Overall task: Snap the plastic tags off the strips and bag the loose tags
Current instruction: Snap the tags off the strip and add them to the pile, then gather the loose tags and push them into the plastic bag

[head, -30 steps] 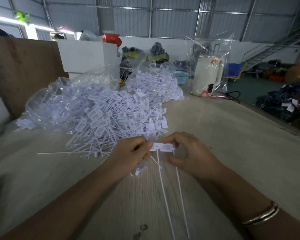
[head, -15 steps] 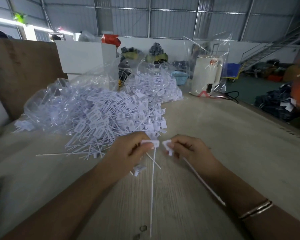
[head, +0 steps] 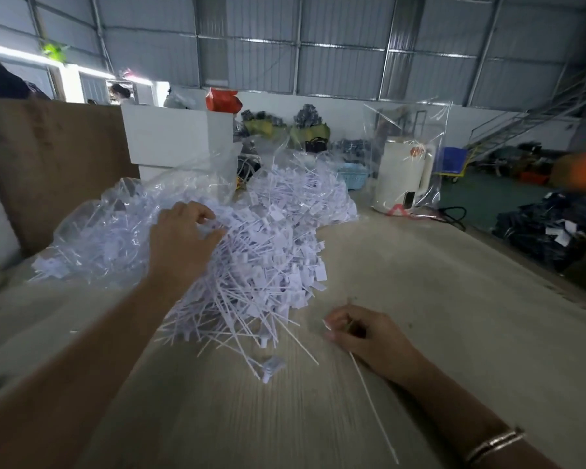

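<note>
Left hand over pile, fingers curled pinching tag, likely dropping it. Right hand on table, fingers pinching strip, ready for bagging.

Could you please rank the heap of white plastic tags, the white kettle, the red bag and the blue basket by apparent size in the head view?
1. Heap of white plastic tags, by far the largest.
2. White kettle.
3. Red bag and blue basket: they look alike, and the basket is partly hidden, so no ranking.
All but the heap sit farther off, which shrinks them.
</note>
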A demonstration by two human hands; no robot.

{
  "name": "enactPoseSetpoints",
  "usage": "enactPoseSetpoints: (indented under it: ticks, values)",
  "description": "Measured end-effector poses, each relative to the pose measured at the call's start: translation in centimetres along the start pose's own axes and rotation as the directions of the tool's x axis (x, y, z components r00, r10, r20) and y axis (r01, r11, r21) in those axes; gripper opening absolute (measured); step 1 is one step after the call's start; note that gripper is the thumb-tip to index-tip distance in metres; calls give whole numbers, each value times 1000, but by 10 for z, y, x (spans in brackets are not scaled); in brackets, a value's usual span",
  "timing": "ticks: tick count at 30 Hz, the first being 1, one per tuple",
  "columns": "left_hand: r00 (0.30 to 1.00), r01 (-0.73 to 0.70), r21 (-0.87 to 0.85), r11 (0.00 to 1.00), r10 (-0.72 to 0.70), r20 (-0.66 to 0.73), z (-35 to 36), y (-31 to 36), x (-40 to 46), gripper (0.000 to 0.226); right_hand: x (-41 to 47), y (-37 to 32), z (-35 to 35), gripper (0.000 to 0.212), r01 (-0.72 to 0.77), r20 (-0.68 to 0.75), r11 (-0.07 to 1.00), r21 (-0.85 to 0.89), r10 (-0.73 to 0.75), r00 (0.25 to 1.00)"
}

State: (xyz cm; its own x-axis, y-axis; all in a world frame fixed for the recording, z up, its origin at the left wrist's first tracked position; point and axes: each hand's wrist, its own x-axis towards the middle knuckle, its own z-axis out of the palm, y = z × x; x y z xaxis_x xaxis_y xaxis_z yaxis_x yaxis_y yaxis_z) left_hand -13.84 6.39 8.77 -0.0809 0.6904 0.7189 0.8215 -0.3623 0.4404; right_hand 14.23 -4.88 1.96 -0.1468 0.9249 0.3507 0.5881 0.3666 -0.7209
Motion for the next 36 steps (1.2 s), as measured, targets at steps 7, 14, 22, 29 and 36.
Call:
enactPoseSetpoints:
  ticks: [7,14,22,29,36]
  values:
    - [994,-13,-16,1000,11,-113,-3,6,-20,12,-4,-6,-2,23,-1,-26,998,62,3,1000]
    - [985,81,-315,945,-123,-117,-31,19,-89,24,12,-37,22,25,-70,-152,945,319,124,981]
    - [986,147,-311,939,-165,-33,-21,19,-95,22,138,-125,54,6,324,-136,931,-169,-348,928]
    - [942,308,-242,920,-331,-59,-15,19,-101,25,174,-101,104,21,380,115,703,-601,-394,912]
    - [905,412,-246,877,-425,-2,-14,16,-100,36,135,-127,58,17,416,-83,811,-410,-488,869]
